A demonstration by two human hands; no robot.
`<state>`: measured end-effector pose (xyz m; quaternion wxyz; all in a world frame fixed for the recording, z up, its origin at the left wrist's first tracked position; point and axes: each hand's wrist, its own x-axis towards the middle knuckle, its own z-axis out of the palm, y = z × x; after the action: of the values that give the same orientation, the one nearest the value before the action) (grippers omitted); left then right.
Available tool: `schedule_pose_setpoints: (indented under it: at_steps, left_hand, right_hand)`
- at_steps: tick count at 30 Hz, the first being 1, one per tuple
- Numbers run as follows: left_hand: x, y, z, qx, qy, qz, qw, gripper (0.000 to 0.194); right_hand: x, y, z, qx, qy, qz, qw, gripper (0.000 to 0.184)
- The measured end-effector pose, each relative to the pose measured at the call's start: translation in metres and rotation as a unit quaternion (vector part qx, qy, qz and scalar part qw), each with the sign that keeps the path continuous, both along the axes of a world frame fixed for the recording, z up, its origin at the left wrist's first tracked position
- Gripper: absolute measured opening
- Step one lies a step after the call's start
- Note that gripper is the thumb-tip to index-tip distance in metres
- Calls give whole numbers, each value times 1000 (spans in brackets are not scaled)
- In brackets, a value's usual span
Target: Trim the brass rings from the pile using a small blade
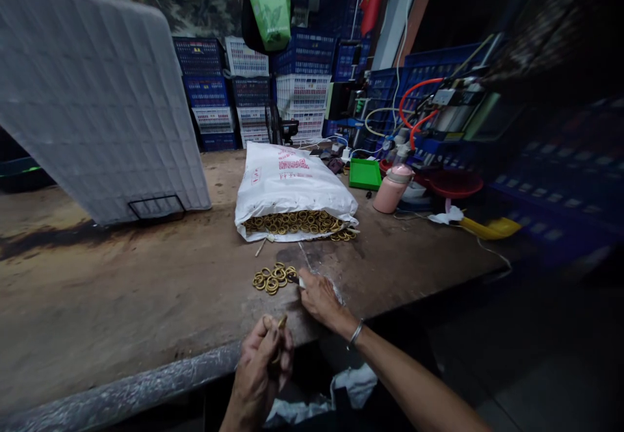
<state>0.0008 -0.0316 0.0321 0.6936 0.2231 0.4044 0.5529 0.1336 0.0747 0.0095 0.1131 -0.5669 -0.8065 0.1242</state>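
A ring [282,322] was pinched in the grip of the left hand [263,357], lower centre; a tool [295,280] was pinched in the right hand [322,299] beside loose rings [272,279], mid-frame on the surface [170,295]

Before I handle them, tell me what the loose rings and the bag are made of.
The loose rings look like metal, perhaps brass or just brass-coloured: yellow-gold with a soft shine. The bag seems to be plastic, woven or plain sheet, I can't tell which: white, creased, faintly glossy, printed in red.
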Motion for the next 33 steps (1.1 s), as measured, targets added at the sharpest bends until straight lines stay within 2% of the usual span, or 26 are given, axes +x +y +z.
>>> schedule_pose_setpoints:
  at_steps: [4, 8, 11, 13, 16, 19, 22, 27, 33]
  left_hand:
    - [-6, 4, -2, -1, -13, 8, 1000, 27]
    - [-11, 7, -9, -4, -38, 24, 999, 20]
    - [-12, 8, -11, -17, -77, 24, 997, 27]
    - [-13, 10, -12, -29, -100, 24, 994, 30]
    - [-14, 13, -13, -56, -115, 42, 991, 22]
    - [-14, 17, -15, -79, -87, 65, 991, 21]
    - [-11, 22, -17, -65, -40, 77, 994, 24]
    - [-8, 24, -22, -25, 3, 85, 996, 30]
    - [-9, 24, -25, -1, 82, 86, 993, 30]
  right_hand:
    - [-3, 15, -4, 42, 43, -8, 998, 20]
    - [-8, 19, -12, 49, 23, 6, 999, 15]
    - [-5, 18, -16, 57, 28, 10, 998, 15]
    - [-2, 17, -16, 55, 49, 17, 997, 16]
    - [1, 13, -14, 28, 109, 17, 994, 18]
    - [-2, 4, -9, -4, 205, 25, 978, 13]
    - [-9, -11, -2, -30, 277, 53, 959, 9]
    - [-18, -32, 12, -91, 317, 89, 940, 10]
    - [-23, -32, 18, -157, 352, 73, 920, 18]
